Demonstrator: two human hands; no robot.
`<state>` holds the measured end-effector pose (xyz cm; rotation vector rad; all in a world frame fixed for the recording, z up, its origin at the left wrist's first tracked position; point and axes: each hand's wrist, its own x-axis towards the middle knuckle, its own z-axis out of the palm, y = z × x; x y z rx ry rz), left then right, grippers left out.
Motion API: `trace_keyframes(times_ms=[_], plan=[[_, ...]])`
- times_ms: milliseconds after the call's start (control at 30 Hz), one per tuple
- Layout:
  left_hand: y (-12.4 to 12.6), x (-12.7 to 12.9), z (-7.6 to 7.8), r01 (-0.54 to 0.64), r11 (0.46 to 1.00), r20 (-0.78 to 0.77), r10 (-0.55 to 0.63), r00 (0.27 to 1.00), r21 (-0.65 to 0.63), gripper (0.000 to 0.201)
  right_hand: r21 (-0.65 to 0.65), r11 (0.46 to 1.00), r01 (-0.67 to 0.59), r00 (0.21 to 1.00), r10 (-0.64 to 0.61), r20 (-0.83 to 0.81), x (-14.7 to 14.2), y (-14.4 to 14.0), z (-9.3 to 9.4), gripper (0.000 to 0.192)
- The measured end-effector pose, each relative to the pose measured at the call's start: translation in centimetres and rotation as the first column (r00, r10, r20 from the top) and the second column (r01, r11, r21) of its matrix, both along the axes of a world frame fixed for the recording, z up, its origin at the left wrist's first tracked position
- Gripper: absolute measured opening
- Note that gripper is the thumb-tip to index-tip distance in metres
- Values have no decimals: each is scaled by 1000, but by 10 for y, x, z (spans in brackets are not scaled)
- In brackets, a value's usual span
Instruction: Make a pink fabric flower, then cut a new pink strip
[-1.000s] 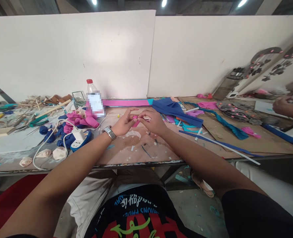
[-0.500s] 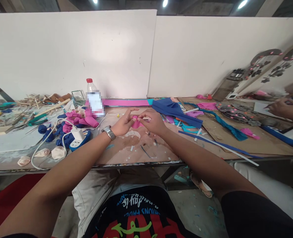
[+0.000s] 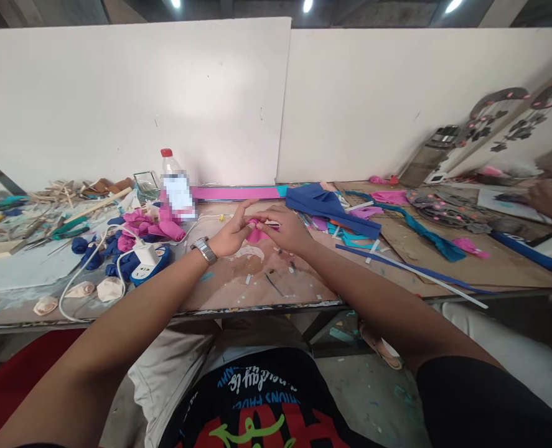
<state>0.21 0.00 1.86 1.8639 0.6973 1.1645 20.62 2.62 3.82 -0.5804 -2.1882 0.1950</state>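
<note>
both hands meet over the middle of the counter (image 3: 257, 283); the left hand (image 3: 229, 234) and right hand (image 3: 289, 229) pinch a small pink foam piece (image 3: 256, 233) between their fingertips, equally near, its length running toward the near edge.

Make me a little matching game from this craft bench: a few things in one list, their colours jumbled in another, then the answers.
Things:
1. small piece held by both hands
2. bottle cap
3. folded sheet right of the hands
4. wristwatch on the left hand

Colours:
A. dark blue
B. silver
C. pink
D. red

Pairs: 1-C, 2-D, 3-A, 4-B. The right hand meets the left at the pink piece.
</note>
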Motion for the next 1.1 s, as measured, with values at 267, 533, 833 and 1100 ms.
trace_keyframes(times_ms=[267,533,833,1100], plan=[[-7,6,4,28,1000,30,-28,999,-11,72,25,997,-67,997,66,31,1,1,0,27],[1,6,-2,-108,990,17,107,994,93,62,3,999,-38,999,38,-17,-1,1,0,15],[3,4,1,-189,975,31,186,982,114,45,-33,999,13,1000,-14,-14,-1,-2,2,14],[6,1,0,-231,966,32,228,973,114,39,-62,993,97,994,-100,-41,-1,1,-2,14]])
